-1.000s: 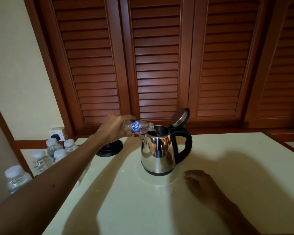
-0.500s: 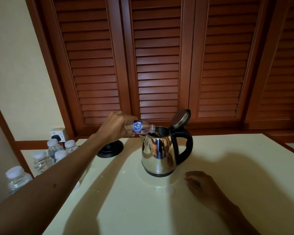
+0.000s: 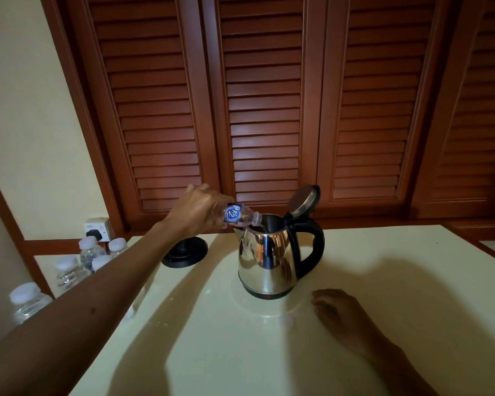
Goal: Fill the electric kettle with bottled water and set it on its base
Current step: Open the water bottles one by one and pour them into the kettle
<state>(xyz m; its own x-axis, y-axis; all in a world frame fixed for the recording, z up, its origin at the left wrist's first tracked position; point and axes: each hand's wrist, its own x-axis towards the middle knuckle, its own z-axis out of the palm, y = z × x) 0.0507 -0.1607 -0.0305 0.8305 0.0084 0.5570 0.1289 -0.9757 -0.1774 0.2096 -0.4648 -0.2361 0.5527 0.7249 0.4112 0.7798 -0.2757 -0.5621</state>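
A shiny steel kettle (image 3: 265,261) with a black handle stands on the cream table (image 3: 383,281), its lid (image 3: 303,200) flipped up. My left hand (image 3: 196,210) grips a small clear water bottle (image 3: 239,215) with a blue label, tipped sideways with its neck over the kettle's open mouth. The round black kettle base (image 3: 185,252) sits on the table behind and left of the kettle, partly hidden by my left forearm. My right hand (image 3: 339,312) rests on the table, fingers loosely curled, just right of the kettle's foot and holding nothing.
Several capped water bottles (image 3: 89,252) stand on a lower shelf at the left, near a wall socket (image 3: 97,228) with a black plug. Brown louvred doors (image 3: 263,110) close off the back, right behind the table.
The view has shifted slightly. The bottle stays tipped over the kettle's mouth, its neck a little lower. My right hand has not moved.
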